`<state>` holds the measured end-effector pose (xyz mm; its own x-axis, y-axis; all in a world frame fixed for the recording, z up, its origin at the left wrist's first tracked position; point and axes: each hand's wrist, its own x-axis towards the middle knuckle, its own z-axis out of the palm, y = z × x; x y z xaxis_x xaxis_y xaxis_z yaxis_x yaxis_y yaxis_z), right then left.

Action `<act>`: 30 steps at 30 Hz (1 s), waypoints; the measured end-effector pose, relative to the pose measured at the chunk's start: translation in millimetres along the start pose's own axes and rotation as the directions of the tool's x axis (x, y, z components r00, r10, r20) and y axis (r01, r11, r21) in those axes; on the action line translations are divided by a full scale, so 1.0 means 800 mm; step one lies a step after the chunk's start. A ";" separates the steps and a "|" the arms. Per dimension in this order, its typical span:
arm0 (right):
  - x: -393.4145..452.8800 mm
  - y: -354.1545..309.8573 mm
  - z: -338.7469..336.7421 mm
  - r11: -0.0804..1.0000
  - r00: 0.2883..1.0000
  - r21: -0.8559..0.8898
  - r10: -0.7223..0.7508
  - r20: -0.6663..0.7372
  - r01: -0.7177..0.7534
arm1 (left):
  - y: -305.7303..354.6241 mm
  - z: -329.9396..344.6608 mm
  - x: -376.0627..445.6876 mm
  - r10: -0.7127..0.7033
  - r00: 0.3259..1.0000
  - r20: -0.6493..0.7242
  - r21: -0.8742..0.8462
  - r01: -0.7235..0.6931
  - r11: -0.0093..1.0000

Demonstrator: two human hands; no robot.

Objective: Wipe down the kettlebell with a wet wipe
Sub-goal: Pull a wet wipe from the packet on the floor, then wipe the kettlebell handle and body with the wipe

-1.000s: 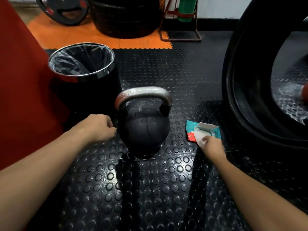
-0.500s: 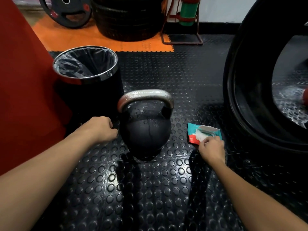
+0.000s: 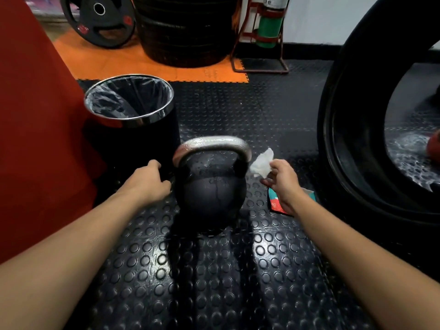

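A black kettlebell (image 3: 210, 196) with a silver handle stands upright on the studded black floor mat, centre of view. My right hand (image 3: 282, 178) pinches a crumpled white wet wipe (image 3: 262, 163) in the air just right of the handle, not touching it. Below that hand lies the teal and red wipe pack (image 3: 277, 204), partly hidden by my wrist. My left hand (image 3: 148, 183) rests with curled fingers against the kettlebell's left side; whether it grips anything is hidden.
A black bin (image 3: 133, 120) with a chrome rim and plastic liner stands close behind my left hand. A large black tyre (image 3: 352, 129) rises at the right. A red padded block (image 3: 35, 129) fills the left. Stacked tyres and a weight plate (image 3: 97, 20) sit at the back.
My right hand has lifted off the wipe pack, pulling a white wipe up and left toward the kettlebell handle. My left hand stayed beside the kettlebell.
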<state>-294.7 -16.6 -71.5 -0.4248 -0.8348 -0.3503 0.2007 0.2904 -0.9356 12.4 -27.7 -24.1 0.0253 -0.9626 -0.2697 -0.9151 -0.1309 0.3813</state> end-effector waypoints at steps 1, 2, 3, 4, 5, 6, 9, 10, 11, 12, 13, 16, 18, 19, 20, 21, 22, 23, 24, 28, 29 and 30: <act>-0.005 -0.008 0.008 0.999 0.998 0.027 0.027 0.056 -0.029 | -0.001 -0.001 0.000 0.000 1.000 -0.001 -0.006 0.000 1.000; -0.008 -0.012 0.014 0.997 0.992 0.050 0.052 0.112 -0.058 | -0.002 -0.002 0.000 0.001 1.000 -0.001 -0.008 -0.001 1.000; -0.010 -0.016 0.018 0.996 0.986 0.048 0.071 0.154 -0.079 | -0.003 -0.002 0.000 0.002 1.000 -0.002 -0.008 -0.002 1.000; -0.013 -0.019 0.020 0.995 0.981 0.044 0.084 0.176 -0.093 | -0.004 -0.003 -0.001 0.003 1.000 -0.003 -0.009 -0.003 1.000; -0.016 -0.024 0.021 0.994 0.979 0.040 0.088 0.185 -0.097 | -0.005 -0.003 -0.001 0.004 1.000 -0.004 -0.009 -0.004 1.000; -0.019 -0.028 0.020 0.994 0.978 0.054 0.079 0.192 -0.091 | -0.005 -0.003 0.000 0.007 1.000 -0.005 -0.008 -0.007 1.000; -0.024 -0.040 0.019 0.998 0.979 0.055 0.003 0.205 -0.015 | -0.004 -0.001 0.001 0.033 0.999 -0.004 -0.022 -0.033 0.999; -0.024 -0.041 0.021 1.000 0.980 0.003 -0.029 0.199 0.029 | -0.003 0.000 0.003 0.047 0.999 -0.004 -0.043 -0.047 0.998; -0.023 -0.038 0.023 0.994 0.979 -0.085 -0.057 0.194 0.075 | -0.001 0.002 0.005 0.064 0.998 -0.004 -0.068 -0.064 0.996; -0.024 -0.036 0.026 0.979 0.975 -0.165 -0.081 0.206 0.117 | 0.002 0.004 0.007 0.084 0.996 -0.008 -0.095 -0.084 0.992; -0.022 -0.032 0.028 0.954 0.968 -0.253 -0.100 0.230 0.159 | 0.006 0.006 0.009 0.102 0.995 -0.015 -0.121 -0.103 0.987; -0.017 -0.023 0.034 0.805 0.953 -0.530 -0.134 0.272 0.265 | 0.020 0.010 0.011 0.111 0.992 -0.059 -0.196 -0.121 0.973; -0.015 -0.021 0.036 0.740 0.957 -0.619 -0.121 0.263 0.264 | 0.027 0.011 0.011 0.087 0.993 -0.076 -0.264 -0.104 0.959; -0.015 -0.021 0.038 0.737 0.958 -0.627 -0.097 0.270 0.251 | 0.028 0.012 0.012 0.076 0.995 -0.070 -0.294 -0.094 0.951; -0.015 -0.019 0.040 0.750 0.955 -0.614 -0.076 0.288 0.245 | 0.030 0.013 0.013 0.070 0.996 -0.058 -0.316 -0.085 0.945; -0.016 -0.018 0.043 0.773 0.951 -0.589 -0.056 0.303 0.233 | 0.031 0.015 0.015 0.064 0.997 -0.045 -0.334 -0.076 0.940; -0.016 -0.015 0.046 0.801 0.949 -0.555 -0.050 0.311 0.224 | 0.033 0.017 0.017 0.058 0.998 -0.032 -0.348 -0.066 0.935; -0.017 -0.013 0.049 0.821 0.949 -0.529 -0.049 0.311 0.215 | 0.034 0.019 0.020 0.054 0.998 -0.020 -0.357 -0.058 0.932; -0.019 -0.012 0.052 0.835 0.949 -0.507 -0.054 0.310 0.213 | 0.035 0.020 0.023 0.056 0.998 -0.008 -0.354 -0.055 0.934; -0.021 -0.006 0.060 0.899 0.961 -0.398 -0.075 0.266 0.180 | 0.036 0.022 0.033 0.096 0.995 0.012 -0.327 -0.087 0.941; -0.020 -0.002 0.060 0.917 0.967 -0.365 -0.070 0.245 0.159 | 0.037 0.024 0.034 0.104 0.995 0.005 -0.335 -0.097 0.937; -0.022 0.002 0.058 0.932 0.971 -0.333 -0.066 0.232 0.143 | 0.039 0.026 0.034 0.107 0.994 -0.009 -0.345 -0.104 0.933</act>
<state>-245.8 -23.5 -65.1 -0.2208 -0.9377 -0.2683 -0.1673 0.3075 -0.9367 -23.4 -53.1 -38.1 -0.0688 -0.9733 -0.2190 -0.7175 -0.1043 0.6888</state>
